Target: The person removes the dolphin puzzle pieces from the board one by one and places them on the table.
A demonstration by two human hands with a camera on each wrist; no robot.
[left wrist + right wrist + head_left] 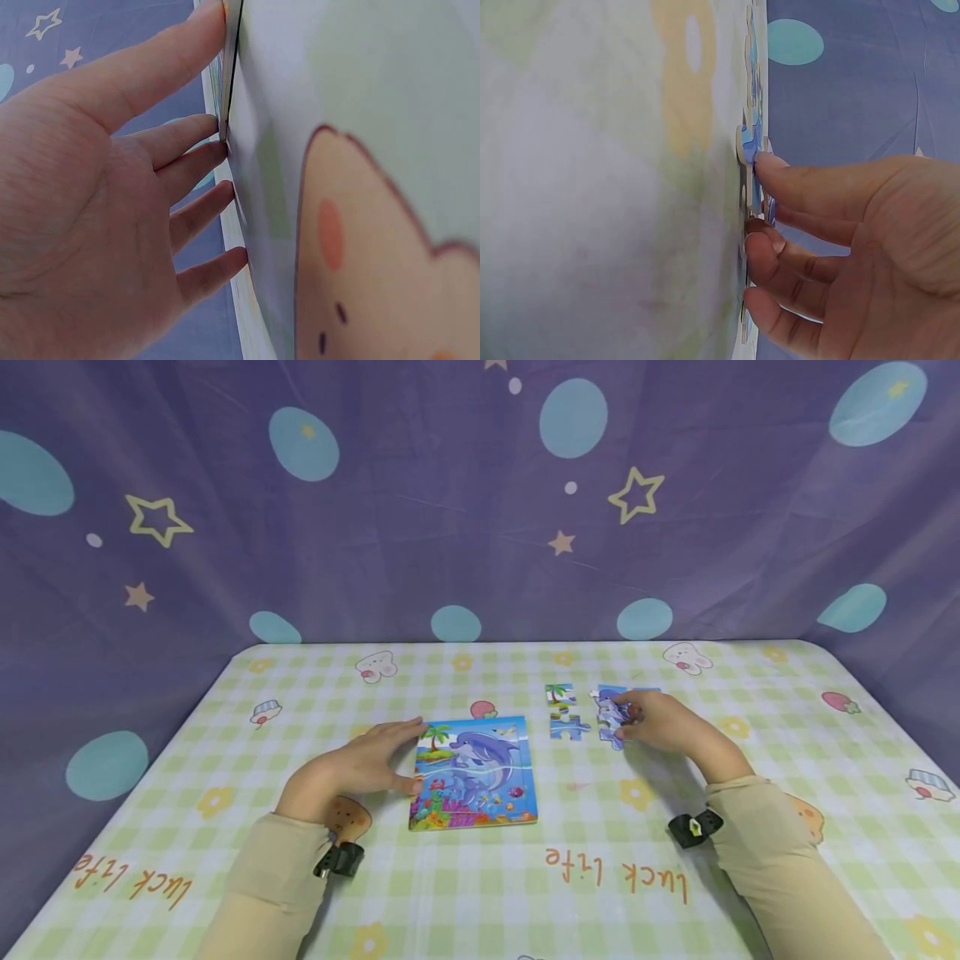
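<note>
A square picture board (476, 777) with two dolphins, a palm tree and coral lies on the table. My left hand (363, 764) is at its left edge, thumb and fingers spread and touching the edge; the left wrist view shows the palm with fairly straight fingers. To the right, my right hand (660, 722) pinches a blue jigsaw piece (750, 146) between thumb and fingers, low over the table. Dolphin-patterned jigsaw pieces (611, 702) lie around and partly under this hand, which hides some of them.
Left of the right hand lie a palm-tree jigsaw piece (558, 695) and a blue jigsaw piece (568, 727), nearly touching. A checked, printed cloth (600, 927) covers the table. Behind it hangs a purple curtain (450, 527) with stars and ovals.
</note>
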